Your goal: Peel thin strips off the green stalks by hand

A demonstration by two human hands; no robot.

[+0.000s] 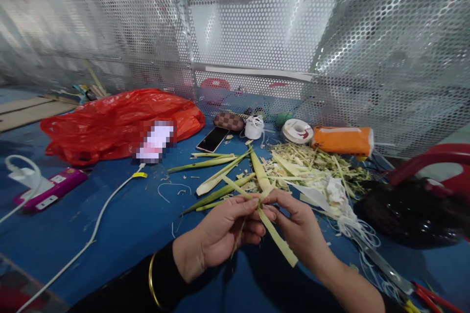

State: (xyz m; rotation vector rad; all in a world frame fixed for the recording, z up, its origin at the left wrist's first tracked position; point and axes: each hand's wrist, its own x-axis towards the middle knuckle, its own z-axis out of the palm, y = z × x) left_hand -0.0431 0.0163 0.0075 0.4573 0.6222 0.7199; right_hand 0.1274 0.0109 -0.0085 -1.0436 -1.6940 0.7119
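Pale green leaf strips [276, 238] cross each other between my two hands, above the blue table [121, 249]. My left hand [223, 227] is closed, its thumb and fingers pinching the strips where they cross. From the other side, the fingers of my right hand [299, 222] press on the same crossing. One broad strip hangs down toward me, and another sticks out to the upper left. Just beyond my hands lie several loose leaf pieces [215, 183] and a pointed husk leaf [259, 168]. My fingers partly hide the crossing.
Shredded plant scraps [352, 173] and white string [358, 230] lie right, with scissors [428, 296] and a dark plastic bag [411, 212]. Behind are a phone [213, 140], a tape roll [297, 131] and an orange packet [343, 141]. A red bag [121, 120] and charging cable [99, 220] lie left.
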